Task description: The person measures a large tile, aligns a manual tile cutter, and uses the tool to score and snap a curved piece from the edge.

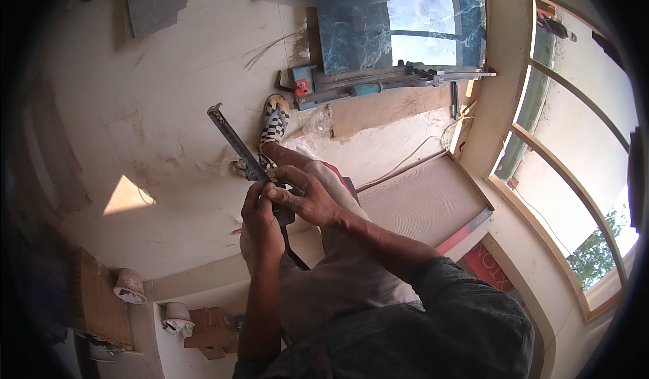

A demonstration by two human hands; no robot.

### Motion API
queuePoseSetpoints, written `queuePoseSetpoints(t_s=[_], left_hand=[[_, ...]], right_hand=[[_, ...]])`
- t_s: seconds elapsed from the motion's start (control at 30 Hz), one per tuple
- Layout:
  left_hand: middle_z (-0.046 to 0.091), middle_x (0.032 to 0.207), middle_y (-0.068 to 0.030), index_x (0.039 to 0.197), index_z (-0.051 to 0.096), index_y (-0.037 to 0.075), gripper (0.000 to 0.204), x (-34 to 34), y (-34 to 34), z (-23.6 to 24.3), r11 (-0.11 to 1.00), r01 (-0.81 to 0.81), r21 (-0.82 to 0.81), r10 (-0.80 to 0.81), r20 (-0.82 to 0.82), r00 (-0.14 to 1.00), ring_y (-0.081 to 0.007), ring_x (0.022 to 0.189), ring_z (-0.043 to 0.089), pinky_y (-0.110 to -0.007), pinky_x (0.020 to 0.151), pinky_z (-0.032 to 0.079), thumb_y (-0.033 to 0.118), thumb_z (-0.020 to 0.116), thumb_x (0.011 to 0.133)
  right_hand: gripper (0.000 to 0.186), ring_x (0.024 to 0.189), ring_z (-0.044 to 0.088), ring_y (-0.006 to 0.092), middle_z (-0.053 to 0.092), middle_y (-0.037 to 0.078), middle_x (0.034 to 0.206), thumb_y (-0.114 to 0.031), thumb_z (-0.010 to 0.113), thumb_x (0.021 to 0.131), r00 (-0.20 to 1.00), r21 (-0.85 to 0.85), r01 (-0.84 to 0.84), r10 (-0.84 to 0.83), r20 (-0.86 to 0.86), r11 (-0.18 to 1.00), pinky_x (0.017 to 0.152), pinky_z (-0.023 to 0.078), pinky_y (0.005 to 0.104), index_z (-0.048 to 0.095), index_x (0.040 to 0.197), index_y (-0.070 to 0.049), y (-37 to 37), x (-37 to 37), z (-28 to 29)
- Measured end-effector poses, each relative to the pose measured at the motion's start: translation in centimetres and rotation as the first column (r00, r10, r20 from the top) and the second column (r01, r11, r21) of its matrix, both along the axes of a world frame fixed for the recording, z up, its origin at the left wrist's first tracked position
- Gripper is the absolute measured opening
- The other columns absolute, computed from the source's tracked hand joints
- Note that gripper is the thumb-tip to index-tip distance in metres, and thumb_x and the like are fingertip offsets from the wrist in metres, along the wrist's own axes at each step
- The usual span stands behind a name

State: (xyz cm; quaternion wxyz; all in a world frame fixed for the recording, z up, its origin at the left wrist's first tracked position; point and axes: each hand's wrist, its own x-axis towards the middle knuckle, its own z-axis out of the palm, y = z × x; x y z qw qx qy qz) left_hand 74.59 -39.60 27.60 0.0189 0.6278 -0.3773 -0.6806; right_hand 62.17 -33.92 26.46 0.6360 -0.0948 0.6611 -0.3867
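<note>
A dark tape measure is in my hands, its narrow blade (233,139) drawn out and slanting up and away to the left, with the hooked end free in the air. My left hand (262,227) is closed around the lower part of the blade, next to the case. Over it, my right hand (307,196) is closed too, its fingertips meeting the left thumb at the blade. The case is partly covered by my fingers, and a black strap (294,252) hangs below it over my lap.
A tile cutter (389,87) lies beyond my checkered slipper (275,121), beside a glossy blue marbled slab (355,37). A beige tile (426,200) is at right, near the window frame (541,150). Lower left are stained buckets (130,286) and a cardboard box (213,328).
</note>
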Motion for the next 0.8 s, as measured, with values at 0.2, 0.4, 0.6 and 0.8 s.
queuePoseSetpoints(t_s=[0.2, 0.4, 0.6, 0.8], left_hand=[[0.062, 0.101, -0.0063, 0.111, 0.064, 0.003, 0.027, -9.9, -2.5, -3.7, 0.98, -0.057, 0.19, 0.062, -0.023, 0.998, -0.0152, 0.094, 0.059, -0.03, 0.085, 0.048, 0.024, 0.053, 0.1], [0.058, 0.091, -0.0029, 0.099, 0.065, 0.001, 0.024, -18.5, -5.9, -7.7, 0.903, 0.385, -0.189, -0.401, -0.052, 0.915, -0.0108, 0.085, 0.055, -0.027, 0.077, 0.046, 0.025, 0.061, 0.098], [0.059, 0.085, -0.0035, 0.086, 0.065, 0.003, 0.023, -28.9, -12.8, -15.5, 0.804, 0.58, -0.133, -0.594, -0.128, 0.794, -0.0111, 0.078, 0.053, -0.025, 0.072, 0.042, 0.024, 0.064, 0.097], [0.061, 0.083, 0.0, 0.088, 0.064, 0.007, 0.015, -40.8, -20.4, -25.5, 0.769, 0.629, -0.118, -0.639, -0.188, 0.746, -0.0093, 0.078, 0.058, -0.024, 0.069, 0.044, 0.02, 0.065, 0.095]], right_hand=[[0.045, 0.102, 0.06, 0.0118, 0.066, 0.007, 0.111, -0.036, 0.065, 0.098, 0.932, 0.131, 0.328, -0.343, 0.118, 0.936, 0.09, 0.049, 0.0288, 0.061, 0.124, 0.0, -0.4, -5.7, -3.3], [0.034, 0.083, 0.062, 0.0098, 0.068, 0.005, 0.093, -0.031, 0.065, 0.098, 0.77, 0.157, 0.576, -0.597, 0.225, 0.802, 0.073, 0.052, 0.0279, 0.065, 0.109, 0.001, -1.2, -14.3, -4.8], [0.025, 0.075, 0.064, 0.0127, 0.068, 0.007, 0.081, -0.025, 0.065, 0.093, 0.807, 0.249, 0.59, -0.571, -0.151, 0.768, 0.067, 0.05, 0.0281, 0.068, 0.099, -0.001, -2.7, -20.1, -12.0], [0.036, 0.072, 0.069, 0.0233, 0.072, 0.015, 0.082, -0.037, 0.062, 0.088, 0.756, 0.352, 0.631, -0.448, -0.477, 0.692, 0.072, 0.052, 0.0366, 0.071, 0.094, -0.002, -2.2, -25.8, -21.2]])
